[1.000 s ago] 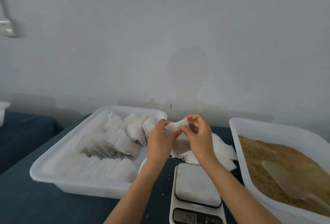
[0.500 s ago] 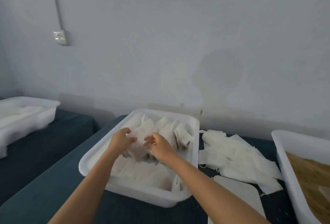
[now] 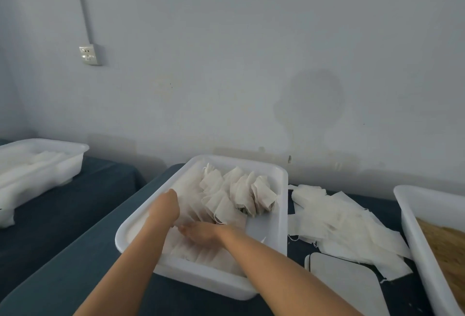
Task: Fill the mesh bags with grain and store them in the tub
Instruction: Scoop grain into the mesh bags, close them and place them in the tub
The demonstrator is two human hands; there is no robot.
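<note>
A smooth white plastic tub (image 3: 281, 189), rectangular with rounded corners, sits on the dark blue cloth-covered desk (image 3: 83, 252) and holds rows of soft, pale, filled mesh bags (image 3: 236, 194) standing on edge. Both hands reach into it: the left hand (image 3: 164, 208) lies with loose fingers against the row, the right hand (image 3: 201, 234) flat and open on the bags. Limp empty bags (image 3: 347, 225) are heaped beside the tub, near a white bin (image 3: 412, 230) of brown grain (image 3: 445, 247).
</note>
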